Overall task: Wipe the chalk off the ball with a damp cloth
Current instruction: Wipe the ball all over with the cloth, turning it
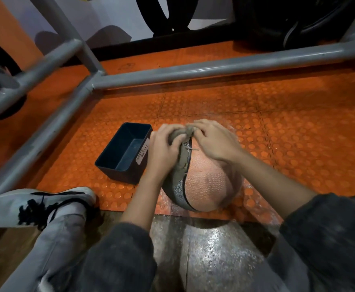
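Note:
An orange-and-grey ball (206, 182) rests on the orange studded floor mat (299, 144), its orange panel dusted pale with chalk. A grey-brown cloth (180, 163) lies draped over the ball's top and left side. My left hand (166, 146) grips the cloth at the ball's upper left. The fingers of my right hand (214, 142) pinch a bunched end of the cloth at the top of the ball.
A dark bin (109, 163) labelled "waste basket" stands just left of the ball. A grey metal tube frame (193, 70) runs across the back and down the left. My white shoe (35, 205) is at the lower left. A wet grey floor (210, 249) lies in front.

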`<state>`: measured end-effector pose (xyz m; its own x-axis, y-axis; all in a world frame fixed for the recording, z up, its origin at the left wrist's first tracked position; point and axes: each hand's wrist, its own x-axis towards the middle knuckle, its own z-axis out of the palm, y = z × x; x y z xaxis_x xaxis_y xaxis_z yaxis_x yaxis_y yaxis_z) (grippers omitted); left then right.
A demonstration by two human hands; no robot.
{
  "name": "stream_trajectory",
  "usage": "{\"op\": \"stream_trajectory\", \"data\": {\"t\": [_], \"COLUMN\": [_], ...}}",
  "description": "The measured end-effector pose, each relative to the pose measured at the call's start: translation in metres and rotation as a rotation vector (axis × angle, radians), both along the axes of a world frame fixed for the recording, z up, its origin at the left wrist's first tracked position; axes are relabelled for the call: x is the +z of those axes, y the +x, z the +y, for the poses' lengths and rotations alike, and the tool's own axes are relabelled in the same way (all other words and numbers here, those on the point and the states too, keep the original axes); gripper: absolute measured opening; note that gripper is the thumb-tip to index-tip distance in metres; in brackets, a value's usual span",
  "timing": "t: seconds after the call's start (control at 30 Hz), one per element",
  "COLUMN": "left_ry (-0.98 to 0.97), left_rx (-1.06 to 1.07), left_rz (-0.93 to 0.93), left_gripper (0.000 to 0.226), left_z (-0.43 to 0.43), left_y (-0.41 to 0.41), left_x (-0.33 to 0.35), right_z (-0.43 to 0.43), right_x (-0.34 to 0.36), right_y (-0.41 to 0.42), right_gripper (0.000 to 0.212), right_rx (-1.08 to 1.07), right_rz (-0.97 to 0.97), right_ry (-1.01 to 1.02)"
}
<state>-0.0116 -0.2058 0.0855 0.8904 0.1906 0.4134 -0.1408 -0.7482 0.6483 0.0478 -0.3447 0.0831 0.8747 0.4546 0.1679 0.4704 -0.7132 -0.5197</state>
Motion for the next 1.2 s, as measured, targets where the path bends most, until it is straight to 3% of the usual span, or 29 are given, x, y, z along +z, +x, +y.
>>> {"op": "stream_trajectory", "data": {"t": [0.2, 0.37, 0.5, 0.73, 0.9, 1.2], "left_ry": [0.063, 0.179, 0.125, 0.139, 0.192, 0.08], "left_rx": [0.02, 0.039, 0.07, -0.034, -0.059, 0.021], "left_rz": [-0.089, 0.0, 0.071, -0.011, 0.025, 0.141], "left_gripper": [0.015, 0.015, 0.014, 0.015, 0.014, 0.01], "left_z": [-0.012, 0.003, 0.007, -0.017, -0.007, 0.007], "left_y": [-0.057, -0.023, 0.003, -0.054, -0.034, 0.007], "left_x": [-0.025, -0.006, 0.006, -0.012, -0.002, 0.01], "right_z": [0.004, 0.0, -0.002, -0.002, -0.003, 0.008], "right_x": [-0.003, -0.005, -0.002, -0.006, -0.005, -0.009], "right_y": [0.007, 0.003, -0.004, 0.01, 0.013, 0.012], "right_gripper": [0.036, 0.036, 0.036, 0.035, 0.035, 0.035], "right_rx": [0.01, 0.03, 0.018, 0.004, 0.004, 0.055], "right_rz": [0.075, 0.055, 0.02, 0.081, 0.098, 0.031], "right_ry": [0.078, 0.074, 0.05, 0.128, 0.117, 0.095]}}
